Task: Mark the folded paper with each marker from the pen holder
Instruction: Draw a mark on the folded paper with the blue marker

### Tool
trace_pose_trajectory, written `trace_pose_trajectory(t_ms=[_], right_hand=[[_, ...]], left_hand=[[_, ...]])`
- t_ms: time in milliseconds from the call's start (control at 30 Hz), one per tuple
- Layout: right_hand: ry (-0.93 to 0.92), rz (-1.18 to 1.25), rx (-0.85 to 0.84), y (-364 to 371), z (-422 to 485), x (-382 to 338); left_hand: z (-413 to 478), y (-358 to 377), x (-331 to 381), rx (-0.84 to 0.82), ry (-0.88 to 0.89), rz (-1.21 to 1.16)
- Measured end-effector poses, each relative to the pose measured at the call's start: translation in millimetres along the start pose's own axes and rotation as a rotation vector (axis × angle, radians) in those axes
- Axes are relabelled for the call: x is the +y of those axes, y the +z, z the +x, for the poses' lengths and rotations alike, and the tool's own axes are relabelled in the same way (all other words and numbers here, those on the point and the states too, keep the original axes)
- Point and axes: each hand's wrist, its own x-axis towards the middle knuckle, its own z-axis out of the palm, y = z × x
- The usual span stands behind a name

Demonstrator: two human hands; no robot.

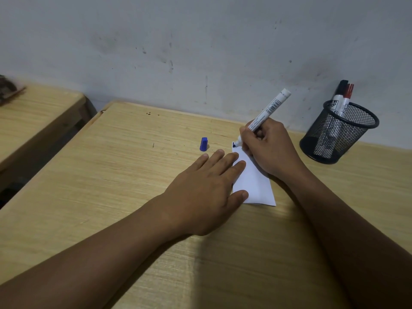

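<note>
A folded white paper (254, 186) lies on the wooden table (116, 175). My left hand (207, 186) lies flat, fingers spread, pressing on the paper's left side. My right hand (269, 148) grips a white marker (268, 112), its blue tip touching the paper's far corner, where a small dark mark shows. The marker's blue cap (203, 144) stands on the table left of the paper. A black mesh pen holder (338, 132) at the right holds a black-capped marker (340, 92) and a red-capped marker (347, 94).
A scuffed grey wall (200, 41) runs right behind the table. A second wooden table (33, 112) stands to the left across a dark gap, with a brown object (9, 88) at its far edge.
</note>
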Motion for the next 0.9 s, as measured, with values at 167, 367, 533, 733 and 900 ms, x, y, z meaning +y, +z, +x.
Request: trace_pose_trajectory(t_ms=[167,367,533,733,900], right_hand=[[-0.01,0.0,-0.011,0,0,-1],[0.007,0.086,0.012,-2,-1,0],[0.092,0.475,0.16,-11,-3,-4],[0.151,0.75,0.28,-30,-8,-20],[0.122,0.719,0.254,-51,-25,-40]], left_hand=[[0,0,-1,0.006,0.003,0.002],[-2,1,-1,0.029,0.017,0.015],[-5,0,-2,0.12,0.044,0.006],[-2,-18,-9,0.588,-0.031,-0.137],[17,-38,-29,0.358,-0.386,0.08]])
